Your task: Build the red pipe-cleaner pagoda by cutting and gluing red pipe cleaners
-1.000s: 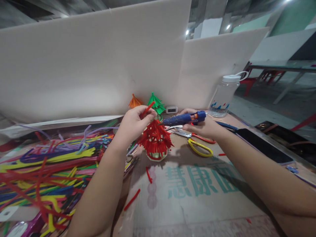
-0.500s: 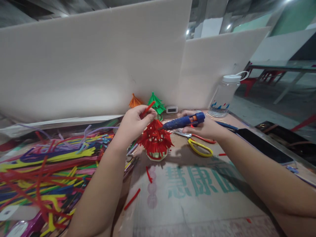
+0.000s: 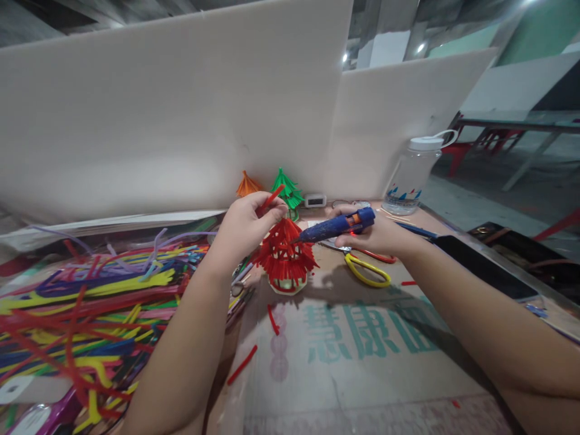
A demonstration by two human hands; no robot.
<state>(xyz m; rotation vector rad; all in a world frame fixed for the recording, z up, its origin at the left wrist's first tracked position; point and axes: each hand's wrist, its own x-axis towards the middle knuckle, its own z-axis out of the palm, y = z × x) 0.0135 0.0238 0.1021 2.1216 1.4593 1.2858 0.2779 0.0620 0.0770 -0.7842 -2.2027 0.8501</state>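
Note:
A small red tiered pavilion model (image 3: 290, 260), made of fuzzy stems on a pale base, stands upright at the table's middle. My right hand (image 3: 376, 232) is wrapped round a blue hot glue gun (image 3: 333, 226), whose nozzle points left at the model's upper roof. A small red light glows at the gun. Fingers of my left hand (image 3: 254, 220) are pinched at the top of the model, with a short red pipe cleaner (image 3: 275, 196) sticking up from them. Whether the fingertips also touch the roof is hard to see. Scissors with red and yellow handles (image 3: 368, 272) lie beneath the gun.
Many coloured pipe cleaners (image 3: 90, 308) cover the left side. Orange (image 3: 248, 184) and green (image 3: 285, 187) models stand behind, before a white panel (image 3: 172, 115). A water bottle (image 3: 410, 178) and a phone (image 3: 484, 266) are on the right. Red scraps (image 3: 242, 365) lie in front.
The glue gun's nozzle has dipped very slightly against the red model's upper roof. My left hand has stayed almost still.

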